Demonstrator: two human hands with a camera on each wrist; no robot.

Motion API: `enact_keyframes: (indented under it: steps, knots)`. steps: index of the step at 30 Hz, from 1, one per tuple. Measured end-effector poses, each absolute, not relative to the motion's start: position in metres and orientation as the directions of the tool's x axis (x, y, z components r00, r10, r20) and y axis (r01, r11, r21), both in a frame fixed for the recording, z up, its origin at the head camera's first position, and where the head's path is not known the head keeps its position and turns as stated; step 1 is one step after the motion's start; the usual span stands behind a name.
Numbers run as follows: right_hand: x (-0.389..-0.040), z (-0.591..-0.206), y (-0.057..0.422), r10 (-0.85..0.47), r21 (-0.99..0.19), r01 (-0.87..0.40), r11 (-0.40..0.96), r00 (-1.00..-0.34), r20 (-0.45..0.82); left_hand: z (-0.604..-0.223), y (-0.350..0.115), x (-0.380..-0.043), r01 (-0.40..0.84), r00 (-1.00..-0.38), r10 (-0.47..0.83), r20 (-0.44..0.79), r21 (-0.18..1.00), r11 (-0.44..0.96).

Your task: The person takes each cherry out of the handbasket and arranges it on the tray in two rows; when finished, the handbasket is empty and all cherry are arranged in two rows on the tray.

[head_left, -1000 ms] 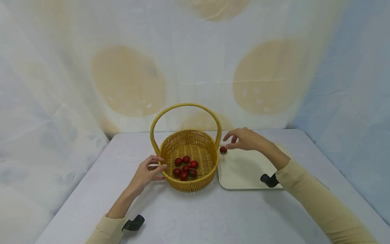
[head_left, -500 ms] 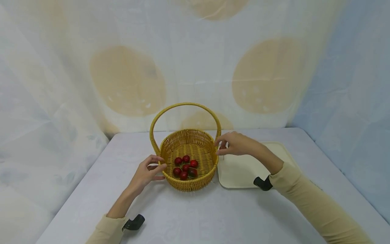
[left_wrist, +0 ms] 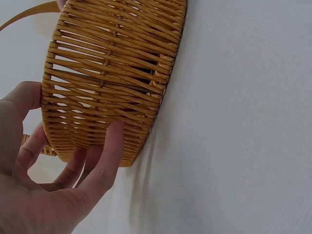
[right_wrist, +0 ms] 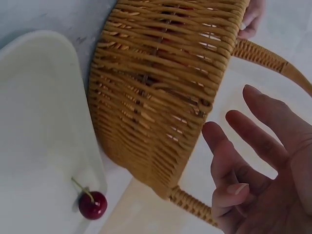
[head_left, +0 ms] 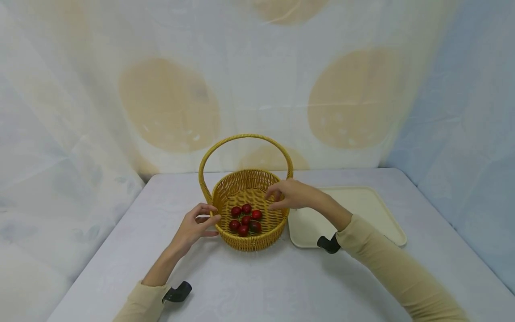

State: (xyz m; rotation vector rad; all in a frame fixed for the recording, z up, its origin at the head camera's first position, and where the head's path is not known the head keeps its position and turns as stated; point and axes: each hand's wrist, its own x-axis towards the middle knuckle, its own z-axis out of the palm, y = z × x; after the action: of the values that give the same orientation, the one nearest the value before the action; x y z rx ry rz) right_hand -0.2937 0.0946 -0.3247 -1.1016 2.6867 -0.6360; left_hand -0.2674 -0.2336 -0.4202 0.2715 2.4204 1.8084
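A yellow woven basket [head_left: 250,245] with a tall arched handle stands on the table, several red cherries [head_left: 246,220] lying in it. My left hand [head_left: 195,226] holds its left side, thumb over the rim and other fingers along the outer wall [left_wrist: 105,87]. My right hand [head_left: 293,194] hovers over the basket's right rim, fingers apart and bent, with nothing between them in the right wrist view. One dark red cherry [right_wrist: 92,204] with a green stem sits in the corner of the cream tray [right_wrist: 44,122]; my right hand hides it in the head view.
The cream tray lies flat just right of the basket, partly under my right forearm. A white cloth covers the table [head_left: 249,286]. Patterned curtains [head_left: 261,85] enclose the back and both sides.
My right hand has moved left from beside the cherry on the tray to above the basket's right side. The cherry stays on the tray. My left hand and the basket keep their places.
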Motion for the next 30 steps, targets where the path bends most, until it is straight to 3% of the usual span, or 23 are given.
enact_keyframes:
  steps: [30]
  knots:
    - [-0.319, -0.367, 0.048, -0.649, -0.456, -0.555, 0.696, -0.758, -0.066, -0.421, -0.236, -0.266, 0.094, -0.976, 0.213, 0.037, 0.961, 0.262]
